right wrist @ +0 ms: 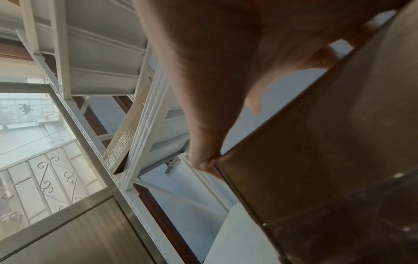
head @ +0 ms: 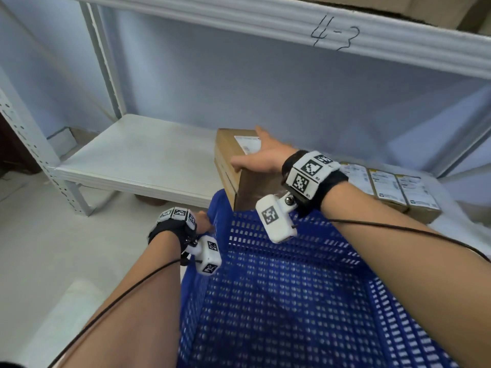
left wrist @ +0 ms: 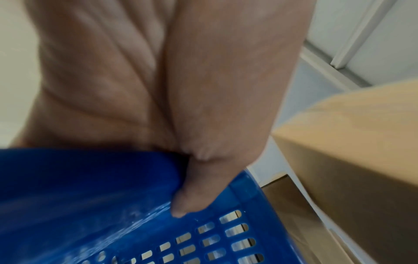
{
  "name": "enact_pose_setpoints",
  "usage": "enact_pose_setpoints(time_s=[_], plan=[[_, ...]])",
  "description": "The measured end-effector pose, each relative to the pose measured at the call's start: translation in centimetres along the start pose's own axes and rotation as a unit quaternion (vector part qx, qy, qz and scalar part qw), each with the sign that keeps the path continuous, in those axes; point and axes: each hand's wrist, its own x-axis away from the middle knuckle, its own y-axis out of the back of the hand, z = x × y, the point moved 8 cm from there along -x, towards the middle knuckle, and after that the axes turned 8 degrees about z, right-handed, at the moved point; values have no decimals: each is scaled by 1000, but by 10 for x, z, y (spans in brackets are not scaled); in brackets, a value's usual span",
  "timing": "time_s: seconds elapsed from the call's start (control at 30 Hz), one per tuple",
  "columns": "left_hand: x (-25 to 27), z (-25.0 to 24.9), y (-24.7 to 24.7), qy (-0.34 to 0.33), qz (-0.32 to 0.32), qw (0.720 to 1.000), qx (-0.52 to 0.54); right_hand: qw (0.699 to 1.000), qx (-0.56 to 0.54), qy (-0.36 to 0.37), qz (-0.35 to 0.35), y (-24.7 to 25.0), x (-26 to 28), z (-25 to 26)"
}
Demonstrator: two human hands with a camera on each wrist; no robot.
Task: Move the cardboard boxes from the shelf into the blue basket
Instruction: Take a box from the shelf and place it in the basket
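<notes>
A brown cardboard box (head: 233,160) with a white label is held at the shelf's front edge, above the far rim of the blue basket (head: 279,288). My right hand (head: 259,158) grips it from above, thumb on the near corner and fingers spread over the top; the right wrist view shows the box's dark side (right wrist: 328,160) under the thumb. My left hand (head: 203,224) grips the basket's far left rim; in the left wrist view the thumb (left wrist: 192,200) lies inside the blue rim (left wrist: 90,178) with the box (left wrist: 361,151) to the right. The basket's inside holds nothing in view.
Several more labelled cardboard boxes (head: 390,189) lie flat in a row on the low white shelf (head: 138,160), right of the held box. An upper shelf beam marked 4-3 (head: 334,33) hangs overhead. A perforated shelf post (head: 34,155) stands at left on pale floor.
</notes>
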Motion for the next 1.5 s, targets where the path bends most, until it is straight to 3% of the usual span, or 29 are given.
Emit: enact_pose_setpoints(time_s=[0.2,0.37,0.7,0.8,0.93,1.13,1.23,1.37,1.5], plan=[[-17,1,-7,-23,25,999,-4,998,40,-38,8,-29,44,-29],[-6,-3,-6,-16,1,998,-66,995,54,-50,62,-61,69,-48],[-3,-3,-8,-31,23,996,-82,972,86,-139,171,-161,15,-108],[-5,-4,-9,-36,30,996,-74,970,44,-135,197,-202,-16,-121],[-6,-2,-9,-27,28,997,-65,972,-15,-149,182,-264,-62,-141],[-14,0,-8,-28,37,998,-44,962,-95,-180,180,-285,-30,-135],[-14,0,-7,-25,27,999,-36,964,-75,-179,182,-301,-33,-145],[-14,1,-9,-17,35,999,-6,939,-41,-269,212,-338,-38,-153],[-13,1,-8,-17,35,999,-4,960,-60,-150,229,-342,-48,-136]])
